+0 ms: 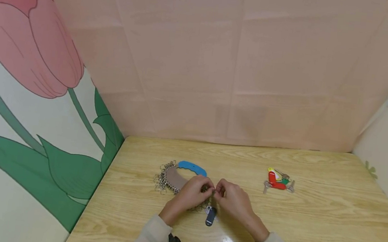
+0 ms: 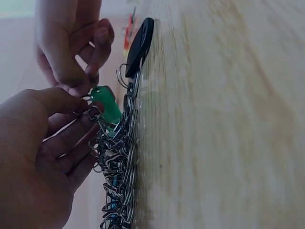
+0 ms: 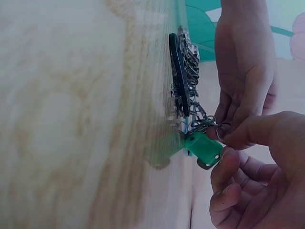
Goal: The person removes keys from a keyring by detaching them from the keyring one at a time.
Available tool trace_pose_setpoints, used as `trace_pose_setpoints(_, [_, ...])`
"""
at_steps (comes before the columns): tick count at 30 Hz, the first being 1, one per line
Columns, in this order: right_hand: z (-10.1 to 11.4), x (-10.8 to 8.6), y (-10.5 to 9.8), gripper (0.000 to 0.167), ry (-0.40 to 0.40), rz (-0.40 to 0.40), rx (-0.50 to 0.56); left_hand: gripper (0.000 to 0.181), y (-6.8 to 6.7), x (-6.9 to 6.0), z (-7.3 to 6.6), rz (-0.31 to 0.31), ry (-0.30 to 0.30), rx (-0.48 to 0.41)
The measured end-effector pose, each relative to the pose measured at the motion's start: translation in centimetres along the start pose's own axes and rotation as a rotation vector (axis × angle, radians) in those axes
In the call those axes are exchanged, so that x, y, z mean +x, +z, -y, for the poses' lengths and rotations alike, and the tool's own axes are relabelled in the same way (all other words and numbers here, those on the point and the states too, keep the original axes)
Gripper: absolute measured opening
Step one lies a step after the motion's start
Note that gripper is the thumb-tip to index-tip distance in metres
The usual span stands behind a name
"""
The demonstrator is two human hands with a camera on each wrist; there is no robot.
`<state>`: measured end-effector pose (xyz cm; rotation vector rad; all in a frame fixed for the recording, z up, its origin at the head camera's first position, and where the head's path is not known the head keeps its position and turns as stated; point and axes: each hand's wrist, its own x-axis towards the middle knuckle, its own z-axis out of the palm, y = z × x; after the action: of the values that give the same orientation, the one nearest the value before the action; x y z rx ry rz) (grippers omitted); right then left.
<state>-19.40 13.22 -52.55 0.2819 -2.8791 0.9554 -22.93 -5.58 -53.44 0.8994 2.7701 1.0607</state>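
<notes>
A large ring-shaped key holder lies on the table, with a blue grip point(image 1: 192, 167), a brown-grey curved inner part point(image 1: 174, 177) and many small metal clips point(image 1: 163, 177) along its edge. My left hand point(image 1: 191, 192) is over its right end, finger and thumb pinching a small metal clip there. Opposite it, my right hand point(image 1: 236, 201) pinches a thin wire ring point(image 3: 220, 131) beside a green key tag point(image 3: 205, 149). The fingertips of both hands nearly meet, partly hiding the ring and clip. A black key fob point(image 1: 210, 217) hangs from the holder's near edge onto the table.
Farther right on the wooden table point(image 1: 327, 216) lies a small pile of keys with red point(image 1: 275, 181), yellow and green tags. A pink cloth wall point(image 1: 234, 81) stands behind, and a tulip-printed panel point(image 1: 27, 38) borders the left side.
</notes>
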Motion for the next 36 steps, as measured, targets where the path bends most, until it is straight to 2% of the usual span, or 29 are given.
trace_pose_setpoints(18, [-0.16, 0.15, 0.10, 0.016, -0.008, -0.003, 0.016, 0.006, 0.09, 0.21, -0.21, -0.017, 0.019, 0.043])
trace_pose_setpoints(31, [-0.41, 0.03, 0.09, 0.016, -0.045, -0.014, 0.032, 0.006, 0.08, 0.20, -0.36, -0.018, 0.007, 0.033])
trace_pose_setpoints(36, [-0.45, 0.01, 0.04, 0.014, -0.033, -0.003, 0.051, 0.007, 0.09, 0.08, -0.33, -0.021, 0.007, 0.028])
